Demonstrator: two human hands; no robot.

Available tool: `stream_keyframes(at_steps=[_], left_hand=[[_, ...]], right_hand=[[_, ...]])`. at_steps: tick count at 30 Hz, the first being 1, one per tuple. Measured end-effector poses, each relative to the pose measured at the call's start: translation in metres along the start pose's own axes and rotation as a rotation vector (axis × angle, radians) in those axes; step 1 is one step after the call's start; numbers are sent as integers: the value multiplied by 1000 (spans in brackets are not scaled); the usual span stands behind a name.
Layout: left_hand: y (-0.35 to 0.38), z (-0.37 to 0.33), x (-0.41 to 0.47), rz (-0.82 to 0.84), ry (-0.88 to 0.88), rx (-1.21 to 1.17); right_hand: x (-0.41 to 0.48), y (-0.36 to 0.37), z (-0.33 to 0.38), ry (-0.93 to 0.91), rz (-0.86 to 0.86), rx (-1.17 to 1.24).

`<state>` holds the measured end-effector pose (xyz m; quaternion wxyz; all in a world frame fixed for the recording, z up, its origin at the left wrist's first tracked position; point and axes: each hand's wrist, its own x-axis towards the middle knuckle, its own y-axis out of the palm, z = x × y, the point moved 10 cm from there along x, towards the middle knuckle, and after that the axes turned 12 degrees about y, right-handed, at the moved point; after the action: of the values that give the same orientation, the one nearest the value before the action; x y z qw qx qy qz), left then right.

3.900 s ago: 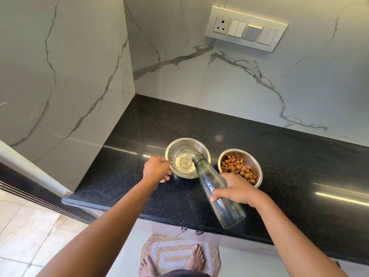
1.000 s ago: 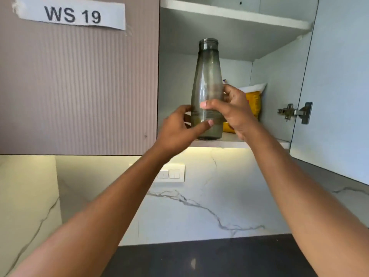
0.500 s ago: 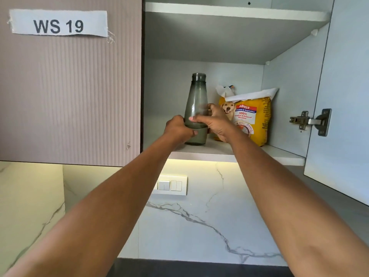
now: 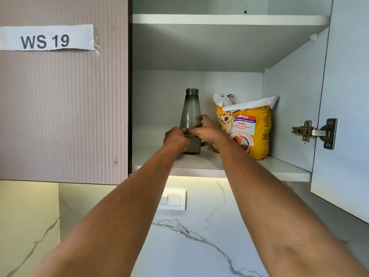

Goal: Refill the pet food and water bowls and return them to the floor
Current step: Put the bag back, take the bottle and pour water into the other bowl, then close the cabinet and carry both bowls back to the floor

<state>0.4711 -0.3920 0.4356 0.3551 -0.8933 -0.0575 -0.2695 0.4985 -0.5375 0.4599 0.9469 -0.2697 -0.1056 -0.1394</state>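
Note:
A grey see-through bottle (image 4: 191, 110) stands upright on the lower shelf (image 4: 201, 164) of an open wall cupboard. My left hand (image 4: 176, 139) wraps its lower left side and my right hand (image 4: 207, 131) holds its right side, fingers around the body. Just right of the bottle stands a yellow bag of dog food (image 4: 248, 128) with its white top folded over. Neither the food bowl nor the water bowl is in view.
The cupboard's right door (image 4: 345, 96) hangs open with a metal hinge (image 4: 315, 132). The left door (image 4: 63, 108) is closed and carries a "WS 19" label. An upper shelf (image 4: 229, 19) sits above. A switch plate (image 4: 172, 199) is on the marble wall below.
The bottle went from pouring over the bowl on the counter up to the cupboard. Within the last second it came down onto the lower shelf beside the dog food bag, both hands still on it.

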Motion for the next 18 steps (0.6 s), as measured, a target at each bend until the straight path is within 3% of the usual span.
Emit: stream_keyframes(at_steps=[9,13,18], left_hand=[[-13,4,-13,-61,12,19],[-36,-18,-40,-149,193,3],[-64,-37,-98,-243,416,-51]], right_hand=[[-14,-11,6,-97,-161,-142],[-50,-35,20,-164,-424,-242],[-145,-62,26,-255,-644,-80]])
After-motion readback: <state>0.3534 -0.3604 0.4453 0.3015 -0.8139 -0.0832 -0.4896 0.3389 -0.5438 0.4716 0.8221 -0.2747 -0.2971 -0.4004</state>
